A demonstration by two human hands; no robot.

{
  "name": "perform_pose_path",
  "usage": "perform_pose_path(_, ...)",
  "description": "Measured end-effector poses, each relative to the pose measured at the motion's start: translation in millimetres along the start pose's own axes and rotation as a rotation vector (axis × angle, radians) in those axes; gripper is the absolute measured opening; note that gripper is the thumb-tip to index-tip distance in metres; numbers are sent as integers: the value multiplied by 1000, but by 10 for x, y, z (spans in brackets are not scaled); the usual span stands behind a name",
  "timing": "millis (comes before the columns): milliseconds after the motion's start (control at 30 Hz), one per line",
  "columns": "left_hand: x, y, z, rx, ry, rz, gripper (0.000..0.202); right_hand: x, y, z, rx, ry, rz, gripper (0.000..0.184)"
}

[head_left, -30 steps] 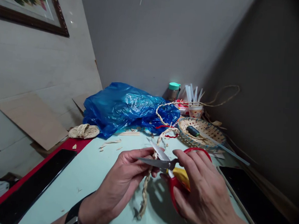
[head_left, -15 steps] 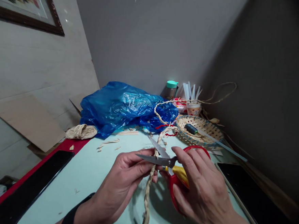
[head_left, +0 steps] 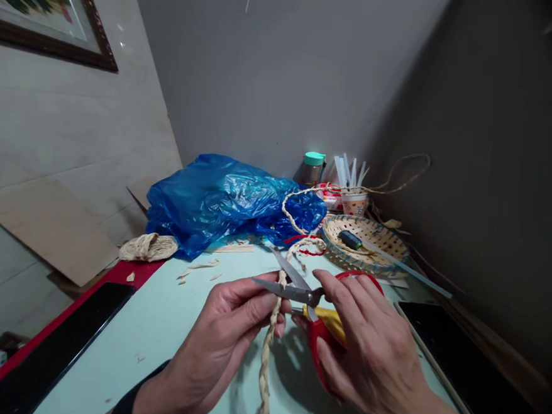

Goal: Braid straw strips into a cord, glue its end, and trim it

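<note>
A pale braided cord [head_left: 265, 364] runs upright between my hands, its far end curling beside red thread [head_left: 307, 252]. My left hand [head_left: 230, 327] pinches the cord between thumb and fingers. My right hand [head_left: 375, 340] has its fingers in the handles of red-handled scissors [head_left: 305, 292]. The scissor blades are spread, with the cord between them just above my left fingertips. Beneath the scissors shows a yellow handle with a thin metal shaft [head_left: 331, 321], close to my right palm; whether that hand grips it too I cannot tell.
Behind lie a blue plastic bag [head_left: 220, 197], a woven basket [head_left: 371, 264] holding a dark spool [head_left: 350, 240], a paper cup [head_left: 354, 202] of strips and a green-lidded jar [head_left: 313, 165]. A fibre bundle [head_left: 149, 247] sits left. Dark slabs [head_left: 83, 329] flank both sides. Scraps litter the tabletop.
The view has shifted slightly. The cord's lower part hangs a little further left and my left hand has moved slightly left. The scissors remain spread around the cord.
</note>
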State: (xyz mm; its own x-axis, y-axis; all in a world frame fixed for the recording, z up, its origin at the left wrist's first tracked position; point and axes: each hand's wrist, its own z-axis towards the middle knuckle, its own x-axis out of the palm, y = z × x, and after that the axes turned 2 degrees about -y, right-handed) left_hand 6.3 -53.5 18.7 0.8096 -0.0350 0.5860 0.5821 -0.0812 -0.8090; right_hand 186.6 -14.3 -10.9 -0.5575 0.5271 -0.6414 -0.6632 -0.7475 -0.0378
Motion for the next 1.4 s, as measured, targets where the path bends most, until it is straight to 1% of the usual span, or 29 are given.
perform_pose_path(100, -11, 9, 7, 20, 13, 44, 12, 10, -10, -15, -14, -11, 13, 47)
perform_pose_path(200, -22, 16, 7, 36, 22, 82, 8, 9, -11, -25, -26, -18, 51, 44)
perform_pose_path(367, -11, 20, 5, 51, 21, 129, 9, -12, 4, -1, -41, -51, 44, 35)
perform_pose_path(533, -7, 25, 11, 17, 2, 155, 14, 8, -26, 10, -41, -84, -23, 25)
perform_pose_path(633, -30, 26, 10, -30, 1, 129, 18, 45, -65, -7, 22, -62, 5, 22)
perform_pose_path(733, -61, 26, -6, -63, 9, 104, 21, 60, -84, -16, 161, -5, 152, 19)
perform_pose_path(867, -72, 21, -20, -83, 23, 56, 17, 5, -63, 30, 438, 66, 356, 7)
perform_pose_path(900, -69, 18, -16, -91, 27, 41, 16, -15, -56, 53, 506, 80, 399, 8)
perform_pose_path(1067, -60, 6, 32, -188, 57, -63, 11, -66, -60, 158, 818, 137, 686, 26)
perform_pose_path(1167, -70, 8, 21, -222, 48, -55, 12, -43, -79, 168, 981, 166, 922, 33)
perform_pose_path(1267, -65, 20, -30, -220, 51, 48, 18, -7, -84, 154, 1113, 139, 1180, 36)
perform_pose_path(1333, -46, 29, -66, -232, 32, 128, 22, 6, -81, 153, 1153, 91, 1359, 37)
perform_pose_path(1400, -22, 36, -86, -262, 32, 192, 24, 4, -79, 164, 1190, 54, 1483, 40)
